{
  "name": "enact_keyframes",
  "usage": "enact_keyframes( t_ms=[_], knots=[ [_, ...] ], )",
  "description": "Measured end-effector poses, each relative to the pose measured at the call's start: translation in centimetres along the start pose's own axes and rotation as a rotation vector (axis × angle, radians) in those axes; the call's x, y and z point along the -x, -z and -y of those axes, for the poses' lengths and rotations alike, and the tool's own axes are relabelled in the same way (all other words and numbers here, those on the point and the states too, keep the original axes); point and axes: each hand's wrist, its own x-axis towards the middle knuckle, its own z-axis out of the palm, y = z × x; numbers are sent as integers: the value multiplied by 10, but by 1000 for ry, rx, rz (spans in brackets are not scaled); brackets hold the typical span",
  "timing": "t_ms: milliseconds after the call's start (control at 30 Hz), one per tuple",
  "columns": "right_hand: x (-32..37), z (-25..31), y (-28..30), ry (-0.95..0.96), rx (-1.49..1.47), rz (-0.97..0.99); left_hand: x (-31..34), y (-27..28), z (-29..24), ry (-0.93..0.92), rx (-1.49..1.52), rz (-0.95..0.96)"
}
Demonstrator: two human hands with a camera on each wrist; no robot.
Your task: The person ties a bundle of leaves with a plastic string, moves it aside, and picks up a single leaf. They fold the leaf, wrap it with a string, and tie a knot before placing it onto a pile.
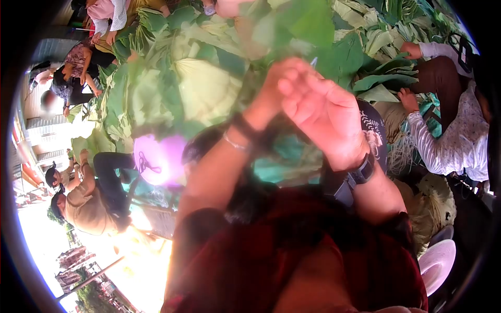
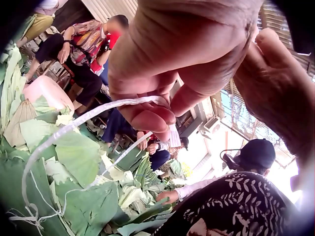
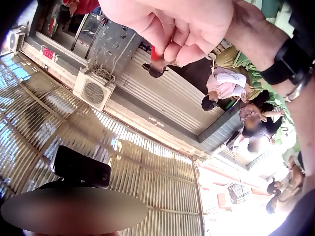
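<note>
In the left wrist view, my left hand point(image 2: 182, 54) pinches a white string point(image 2: 74, 125), which loops down beside green leaves point(image 2: 81, 155). Thin knotted strands hang at the loop's lower end. Close together in the head view are my blurred left hand point(image 1: 269, 94) and my right hand point(image 1: 326, 112), raised over the leaves point(image 1: 203, 88). The right palm faces the head camera with its fingers bent; whether they hold string is hidden. Curled fingers point(image 3: 179, 46) show in the right wrist view, with no string visible in them.
Several people sit around the leaf pile, including one in a patterned shirt point(image 1: 459, 130) at the right. A pink-purple object point(image 1: 159, 159) lies left of my arms. A pale round hat-like thing point(image 1: 438, 266) is at lower right. Corrugated roofing point(image 3: 142, 182) is overhead.
</note>
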Motion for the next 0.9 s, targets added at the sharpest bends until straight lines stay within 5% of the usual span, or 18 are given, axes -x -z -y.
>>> enact_keyframes(
  t_ms=[133, 400, 567, 667, 767, 900],
  knots=[
    [-26, -2, -4, -7, -25, -5, -10, 24, -14, 27, -371, -31],
    [-42, -15, -2, 6, 30, -33, -10, 43, -21, 41, -367, 1],
    [-38, -19, -12, 36, 40, -13, -7, 47, -8, 93, 3, -27],
    [-26, -17, -9, 55, 65, 8, -4, 33, -10, 151, -36, 25],
    [-4, -12, -17, 41, 115, 269, 11, 1, -38, 196, 43, 65],
    [-13, -18, -30, 90, -13, 702, -4, 6, -27, 268, -251, -25]
  ],
)
